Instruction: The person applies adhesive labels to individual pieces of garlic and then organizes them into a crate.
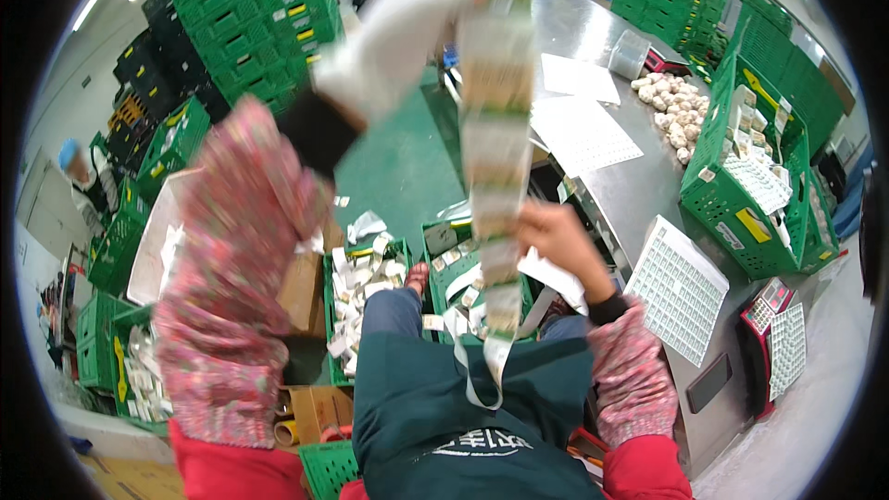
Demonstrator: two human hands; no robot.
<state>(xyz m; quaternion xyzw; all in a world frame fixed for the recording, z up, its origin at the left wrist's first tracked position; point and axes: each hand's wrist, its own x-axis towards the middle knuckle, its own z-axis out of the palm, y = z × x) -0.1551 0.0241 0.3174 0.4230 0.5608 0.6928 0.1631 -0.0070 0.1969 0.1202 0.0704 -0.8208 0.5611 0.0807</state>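
A long strip of printed labels (496,153) hangs vertically in front of me, blurred by motion, its lower end curling in a loop over my dark green apron. My left hand (396,42), in a white glove, is raised high at the strip's upper end and seems to grip it, though blur hides the fingers. Bare, my right hand (555,239) pinches the strip's edge about midway down. Below, a green crate (434,278) between my legs holds more label strips, and another green crate (330,354) beside it is filled with white and printed pieces.
On the right, a steel table (611,160) carries label sheets (680,285), garlic bulbs (670,111), a green crate (740,222), a red scale (760,312) and a phone (708,383). Stacked green crates (243,21) rise at the back left. A person (90,180) in a blue cap is at far left.
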